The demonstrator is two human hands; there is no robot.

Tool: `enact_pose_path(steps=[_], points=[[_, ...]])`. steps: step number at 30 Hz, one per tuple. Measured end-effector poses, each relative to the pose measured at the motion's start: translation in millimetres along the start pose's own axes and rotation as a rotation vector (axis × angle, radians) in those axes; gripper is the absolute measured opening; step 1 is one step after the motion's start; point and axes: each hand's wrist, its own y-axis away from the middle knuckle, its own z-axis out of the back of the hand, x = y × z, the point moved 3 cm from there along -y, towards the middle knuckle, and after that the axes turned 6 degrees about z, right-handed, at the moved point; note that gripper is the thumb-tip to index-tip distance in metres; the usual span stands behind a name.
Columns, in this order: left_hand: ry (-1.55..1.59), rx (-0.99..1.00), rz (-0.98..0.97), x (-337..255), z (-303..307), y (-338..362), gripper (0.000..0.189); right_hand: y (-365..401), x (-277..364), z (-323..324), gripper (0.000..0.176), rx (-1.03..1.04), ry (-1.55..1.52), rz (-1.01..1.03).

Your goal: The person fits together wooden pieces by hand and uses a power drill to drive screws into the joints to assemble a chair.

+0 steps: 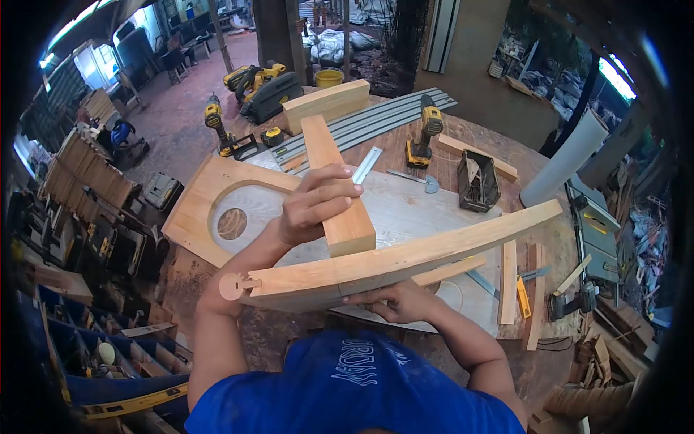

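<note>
1. One straight, pale rectangular wooden block (348, 223) is standing in the left hand (316, 204), fingers wrapping its upper face, its near end meeting or almost meeting a long, pale curved wooden beam (419, 246).
2. The right hand (396, 300) is reaching below the beam, index finger extending to its near side beside a thin dark line; whether it is pinching anything, I cannot tell.
3. Shaping and marking are looking done: the beam is already showing its curve and lines. Fixing is seemingly not done, since no fastener is showing between block and beam.
4. The left thumb is hiding behind the block, and the beam is covering part of the pale board (405, 210). How the small round wooden piece (231, 286) is joining the beam's end is unclear.
</note>
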Motion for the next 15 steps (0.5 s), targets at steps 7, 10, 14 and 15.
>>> enact_pose_path(steps=[7,10,14,15], points=[[-0.039,-0.005,-0.136,-7,4,-4,0.033,3,78,35,0.056,0.147,0.206,-0.191],[-0.042,0.072,-0.215,-14,6,-7,0.024,3,125,54,0.058,0.106,0.237,-0.112],[-0.063,0.066,-0.284,-23,2,-15,0.016,1,122,62,0.049,-0.053,0.318,0.117],[-0.068,0.065,-0.278,-19,3,-17,0.015,0,120,64,0.047,-0.054,0.315,0.106]])
